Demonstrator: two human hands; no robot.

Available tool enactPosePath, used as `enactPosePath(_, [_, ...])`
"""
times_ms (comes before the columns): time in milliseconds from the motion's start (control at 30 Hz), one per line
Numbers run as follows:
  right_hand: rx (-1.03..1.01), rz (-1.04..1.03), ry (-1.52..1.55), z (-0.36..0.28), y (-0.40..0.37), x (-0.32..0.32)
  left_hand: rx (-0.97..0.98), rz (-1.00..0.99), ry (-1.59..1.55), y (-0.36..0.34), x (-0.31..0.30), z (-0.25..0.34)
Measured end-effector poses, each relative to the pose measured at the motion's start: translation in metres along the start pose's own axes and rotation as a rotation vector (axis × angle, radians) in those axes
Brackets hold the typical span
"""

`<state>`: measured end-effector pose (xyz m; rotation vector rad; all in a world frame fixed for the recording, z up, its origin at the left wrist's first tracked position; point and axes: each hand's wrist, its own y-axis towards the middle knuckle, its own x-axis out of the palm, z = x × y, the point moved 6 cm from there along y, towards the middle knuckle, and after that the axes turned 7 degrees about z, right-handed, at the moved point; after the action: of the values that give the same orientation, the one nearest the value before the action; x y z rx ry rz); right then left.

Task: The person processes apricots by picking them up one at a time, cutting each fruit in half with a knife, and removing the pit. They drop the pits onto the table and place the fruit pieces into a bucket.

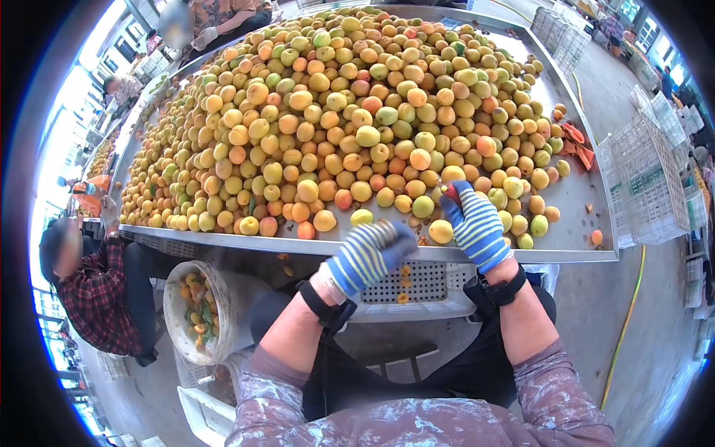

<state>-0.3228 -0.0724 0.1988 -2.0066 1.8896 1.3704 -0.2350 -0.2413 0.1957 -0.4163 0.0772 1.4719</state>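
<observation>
One heaped mass of apricots (367,136) fills much of the rimmed metal table (577,186), left of which a co-worker in plaid (104,290) sits near a white bucket (199,313) of fruit. The gloved left hand (376,249) blurs at the front rim, its grip impossible to tell, partly above a perforated crate (417,283); the right hand (477,227) closes on a partly hidden small red item (452,194), with bare metal before an orange cloth (576,146) and grey floor (648,313) beyond.
</observation>
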Motion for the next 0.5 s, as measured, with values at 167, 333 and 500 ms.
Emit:
enactPosePath(167, [0.005, -0.029, 0.055, -0.003, -0.004, 0.003, 0.167, 0.425, 0.977, 0.036, -0.048, -0.028])
enactPosePath(333, [0.053, -0.113, 0.058, -0.008, -0.004, 0.009, 0.076, 0.279, 1.019, 0.045, -0.038, -0.042])
enactPosePath(500, [0.189, -0.039, 0.425, 0.003, -0.011, 0.031, -0.127, 0.206, -0.846, 0.051, -0.031, -0.049])
